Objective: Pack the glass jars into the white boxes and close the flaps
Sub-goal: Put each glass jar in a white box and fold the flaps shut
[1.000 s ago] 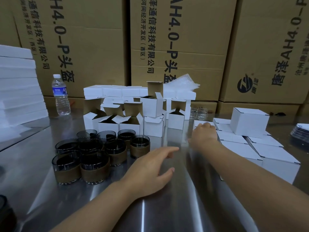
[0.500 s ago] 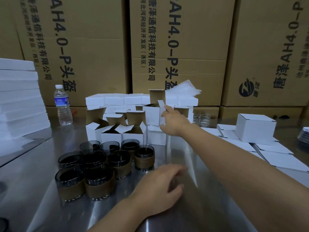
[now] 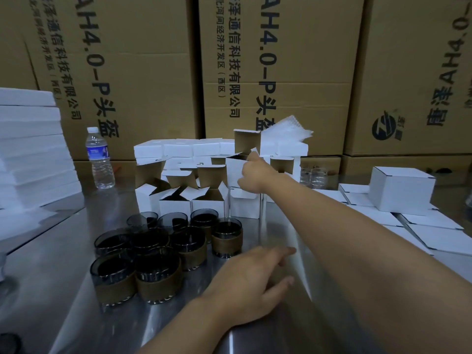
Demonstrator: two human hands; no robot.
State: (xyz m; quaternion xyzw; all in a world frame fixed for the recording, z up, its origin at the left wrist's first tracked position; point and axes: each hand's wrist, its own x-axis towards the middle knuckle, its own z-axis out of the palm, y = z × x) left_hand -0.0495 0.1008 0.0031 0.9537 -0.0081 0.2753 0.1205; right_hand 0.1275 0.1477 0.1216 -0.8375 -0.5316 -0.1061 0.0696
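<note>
Several dark glass jars [image 3: 158, 254] with brown bands stand grouped on the steel table [image 3: 51, 290] at centre left. Behind them stands a cluster of open white boxes [image 3: 199, 200] with brown insides and raised flaps. My right hand [image 3: 251, 175] reaches far forward and grips the upper open white box [image 3: 233, 169], which sits stacked on another box. My left hand [image 3: 250, 282] hovers low over the table to the right of the jars, fingers spread, holding nothing.
Closed white boxes [image 3: 401, 190] and flat box blanks [image 3: 434, 233] lie at the right. A water bottle [image 3: 99, 159] stands at back left beside stacked white foam sheets [image 3: 30, 149]. Large brown cartons [image 3: 275, 72] wall the back. Clear jars [image 3: 316, 177] sit behind the boxes.
My right hand swung from the flat blanks at the right over to the stacked open box and took hold of it. My left hand stayed near the jars.
</note>
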